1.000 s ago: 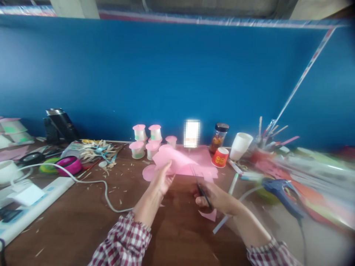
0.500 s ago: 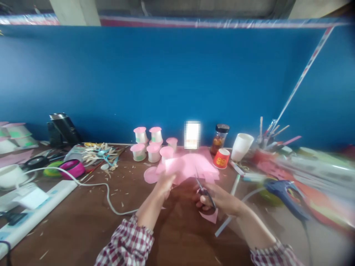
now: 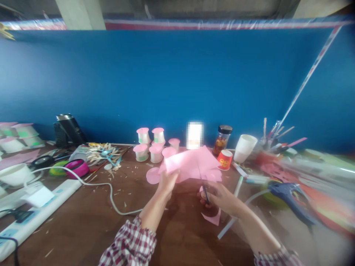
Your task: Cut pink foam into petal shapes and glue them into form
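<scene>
Fingers of your left hand (image 3: pixel 168 181) pinch the pink paper (image 3: pixel 188 165) in front of you; your right hand (image 3: pixel 220 196) curls its fingers round the scissors (image 3: pixel 205 194), blades at the sheet. Cutting seems in hand; the next snip calls for holding that sheet taut.

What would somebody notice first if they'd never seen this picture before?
Probably the big blue panel, which fills the view behind the table. Next might be the bright pink paper near the middle, held in the left hand, with scissors in the right hand. The little red paper cup could pop out too, just right of the pink paper.
</scene>
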The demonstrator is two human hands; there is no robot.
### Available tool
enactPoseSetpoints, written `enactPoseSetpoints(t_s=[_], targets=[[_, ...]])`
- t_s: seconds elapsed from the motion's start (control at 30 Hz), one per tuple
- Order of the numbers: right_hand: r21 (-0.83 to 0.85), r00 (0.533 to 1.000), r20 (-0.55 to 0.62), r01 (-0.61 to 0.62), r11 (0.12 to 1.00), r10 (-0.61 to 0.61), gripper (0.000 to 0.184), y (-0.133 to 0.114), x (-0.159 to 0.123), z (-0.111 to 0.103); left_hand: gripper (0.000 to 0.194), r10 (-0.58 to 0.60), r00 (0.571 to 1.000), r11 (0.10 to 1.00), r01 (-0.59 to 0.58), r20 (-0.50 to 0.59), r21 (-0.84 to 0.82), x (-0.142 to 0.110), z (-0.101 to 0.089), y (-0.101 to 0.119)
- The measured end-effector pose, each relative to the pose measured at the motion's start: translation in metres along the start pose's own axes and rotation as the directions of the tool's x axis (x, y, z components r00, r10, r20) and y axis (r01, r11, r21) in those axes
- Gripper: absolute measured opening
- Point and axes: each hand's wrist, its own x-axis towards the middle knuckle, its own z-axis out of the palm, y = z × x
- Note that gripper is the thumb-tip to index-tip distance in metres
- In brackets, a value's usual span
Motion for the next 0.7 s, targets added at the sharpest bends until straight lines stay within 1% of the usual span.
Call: enactPoseSetpoints(t_s=[0.13,0.23,0.3,0.37,0.53,0.7], targets=[[-0.039,0.998,0.041,0.056,0.998,-0.054,0.035,-0.003,-0.001,-0.004,0.032,-0.044,0.999,0.995,0.043,-0.02,-0.086,0.003,0.001,-0.002],[-0.04,0.995,0.071,0.073,0.997,-0.07,0.033,-0.007,-0.005,-0.004,0.033,-0.077,0.995,0.995,0.074,-0.059,-0.062,0.003,0.001,-0.001],[-0.036,0.995,0.07,0.069,0.997,-0.066,0.033,-0.009,-0.006,-0.003,0.032,-0.087,0.993,0.995,0.084,-0.074,-0.046,0.003,0.001,0.001],[-0.038,0.997,0.048,0.055,0.998,-0.053,0.034,-0.01,-0.007,-0.003,0.032,-0.083,0.994,0.996,0.08,-0.07,-0.048,0.002,0.001,0.005],[0.013,0.998,-0.062,-0.017,1.0,0.018,0.039,-0.006,-0.005,-0.005,0.035,-0.069,0.996,0.996,0.066,-0.055,-0.057,-0.001,0.001,0.012],[0.056,0.995,-0.089,-0.05,0.997,0.055,0.038,-0.006,-0.005,-0.006,0.033,-0.08,0.996,0.995,0.077,-0.045,-0.064,-0.001,0.002,0.014]])
